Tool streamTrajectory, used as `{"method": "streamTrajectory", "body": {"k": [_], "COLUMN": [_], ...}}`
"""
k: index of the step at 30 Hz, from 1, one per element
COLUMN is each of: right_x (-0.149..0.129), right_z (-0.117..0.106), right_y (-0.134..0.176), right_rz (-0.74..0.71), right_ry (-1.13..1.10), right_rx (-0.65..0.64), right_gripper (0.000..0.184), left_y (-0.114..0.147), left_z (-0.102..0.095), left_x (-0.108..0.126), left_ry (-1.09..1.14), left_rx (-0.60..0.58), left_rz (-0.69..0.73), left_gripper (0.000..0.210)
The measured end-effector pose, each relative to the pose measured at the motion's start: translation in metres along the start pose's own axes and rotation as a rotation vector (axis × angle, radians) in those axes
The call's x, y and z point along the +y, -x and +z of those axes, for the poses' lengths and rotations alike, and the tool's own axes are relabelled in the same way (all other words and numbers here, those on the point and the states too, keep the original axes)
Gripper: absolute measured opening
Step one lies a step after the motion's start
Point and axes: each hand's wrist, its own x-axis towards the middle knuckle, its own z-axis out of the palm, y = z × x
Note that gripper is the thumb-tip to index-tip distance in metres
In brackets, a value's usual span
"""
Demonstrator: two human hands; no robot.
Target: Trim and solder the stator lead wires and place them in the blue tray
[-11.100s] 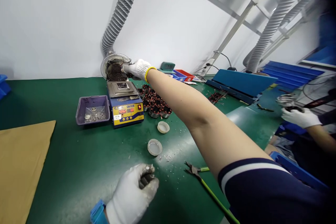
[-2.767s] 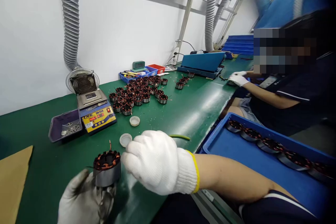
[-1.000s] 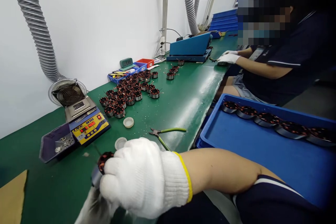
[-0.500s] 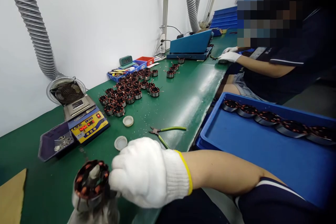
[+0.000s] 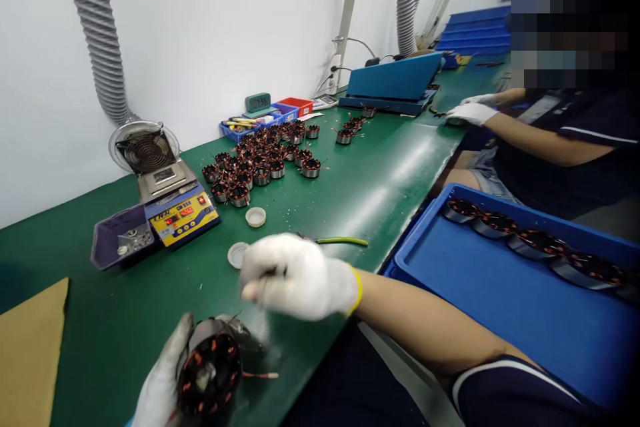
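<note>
My left hand [image 5: 163, 373], in a white glove, grips a motor stator [image 5: 223, 370] near the bottom of the head view. Its ring of copper windings faces me, and a lead wire sticks out to the right. My gloved right hand [image 5: 287, 277] hovers above and to the right of it, apart from the stator. Its fingers are curled together and slightly blurred; what they hold, if anything, I cannot make out. Behind that hand lie green-handled cutting pliers [image 5: 345, 240], their jaws mostly hidden, and a small white cap [image 5: 237, 255], partly covered. Another white cap [image 5: 255, 217] lies farther back.
Several stators [image 5: 261, 175] cluster on the green bench [image 5: 345, 180]. A yellow-blue soldering pot [image 5: 185, 217] with a purple tray [image 5: 107, 237] stands left. At right, a blue tray [image 5: 465, 273] holds stators in a row. Beyond sits a co-worker with gloved hands [image 5: 473, 113].
My left hand has tipped the stator so its windings face me. My right hand has moved away from it, up and slightly right. The whole view has shifted.
</note>
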Motion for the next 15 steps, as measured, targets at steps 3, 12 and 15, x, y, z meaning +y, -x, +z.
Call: {"method": "streamTrajectory", "body": {"k": [3,12,15], "right_x": [0.025,0.054,0.055], "right_z": [-0.003,0.044,0.051], "right_y": [0.007,0.039,0.037], "right_rz": [0.080,0.535,0.568], "right_ry": [-0.382,-0.288,-0.379], "right_rx": [0.392,0.004,-0.106], "right_gripper": [0.023,0.053,0.037], "left_y": [-0.005,-0.017,-0.019], "left_z": [0.009,0.005,-0.002], "left_x": [0.006,0.011,0.006], "left_ry": [0.034,0.177,0.166], "left_rx": [0.077,0.157,0.179], "left_rz": [0.072,0.077,0.143], "left_gripper": [0.019,0.021,0.026]}}
